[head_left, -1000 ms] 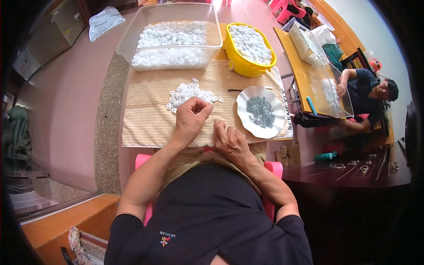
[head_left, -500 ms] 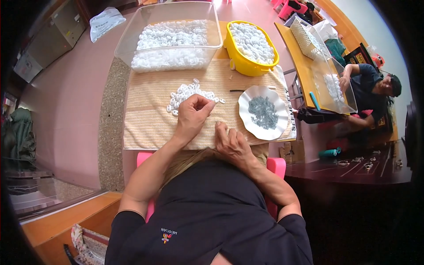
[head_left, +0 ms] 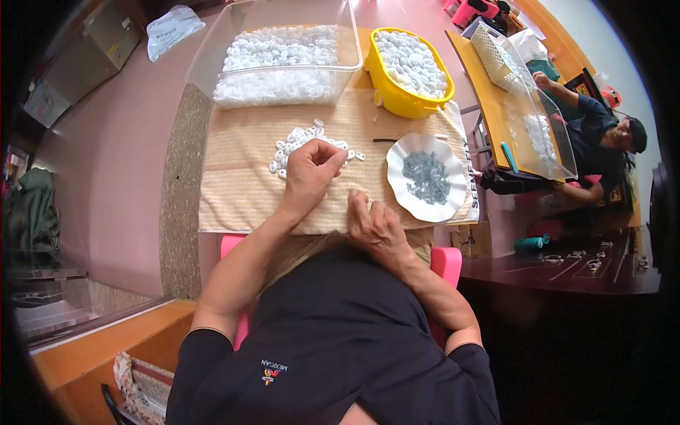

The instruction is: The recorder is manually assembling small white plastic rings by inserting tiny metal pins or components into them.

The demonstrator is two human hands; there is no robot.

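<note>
My left hand [head_left: 312, 173] is over the towel, at the near side of a loose pile of small white oval plastic pieces with holes [head_left: 292, 144]. Its thumb and fingers are pinched together; whatever is between them is too small to make out. Lower and to the right, my right hand [head_left: 380, 230] rests near the towel's front edge with its fingers curled. Its fingertips are bunched, and I cannot make out anything in them. To its right stands a white wavy-rimmed plate [head_left: 401, 195] bearing a heap of small grey pieces [head_left: 426, 177].
A clear plastic bin [head_left: 283, 69] and a yellow tub [head_left: 411, 106], both full of white pieces, stand at the back of the towel-covered table [head_left: 241, 191]. A thin black stick [head_left: 384, 140] lies behind the plate. At right, a person [head_left: 602, 131] sits at another table with a clear bin.
The view has shifted slightly. My hands hold nearly the same poses. The person at right has lifted a hand from the white pieces toward the far basket.
</note>
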